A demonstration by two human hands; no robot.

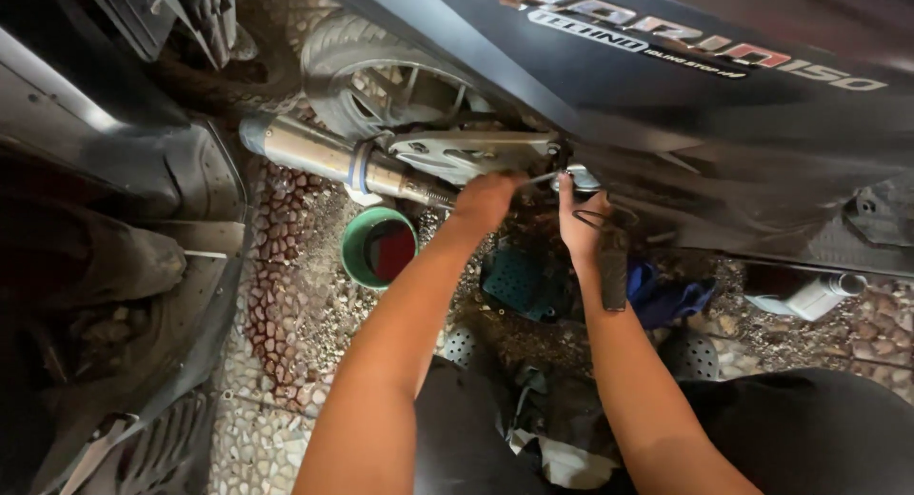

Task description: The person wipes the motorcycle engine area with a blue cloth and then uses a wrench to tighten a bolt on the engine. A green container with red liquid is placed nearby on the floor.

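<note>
scooter body (666, 105): dark panel filling the top and right of the view, person crouching beside it and reaching under its lower edge.
rear wheel (381, 71): sitting top centre, behind the metal bracket (466, 152).
exhaust pipe (324, 157): silver, running from upper left toward the bracket, blue band near its joint.
ground (286, 295): pebbled paving carrying everything below the scooter.
green bucket (379, 247): standing on the ground just under the exhaust, dark red liquid showing inside.
rags (533, 286): teal and blue cloths lying on the ground between the forearms and just right of them.
grey bottle (809, 295): lying on the ground at the right edge.
left hand (484, 202): arm stretching forward, fingers curling closed at the bracket's lower edge; what they are gripping, cannot tell.
right hand (583, 219): wrist bending up, fingers closing around a thin metal tool (547, 179) at the fitting (581, 179) under the panel; a black handle (612, 267) is hanging by the wrist.
doing it well: likely keeping the tool seated square on the fitting, left hand bracing the bracket, bucket staying under the work.
</note>
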